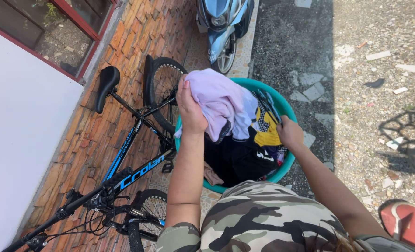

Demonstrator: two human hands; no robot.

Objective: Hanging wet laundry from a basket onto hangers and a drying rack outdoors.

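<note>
A teal plastic basin (282, 106) full of mixed clothes is carried in front of me, above the ground. My left hand (190, 111) grips the basin's left side together with a pale lilac garment (221, 100) draped over the pile. My right hand (289, 132) holds the right rim, next to a yellow and checkered piece of clothing (265, 128). Dark garments (237, 161) fill the near part of the basin.
A black and blue bicycle (132, 158) leans against the brick wall (123, 70) on the left. A blue scooter (223, 28) is parked ahead. To the right lies gravel ground (380, 93) with scattered debris. A red and white object (408, 224) sits at bottom right.
</note>
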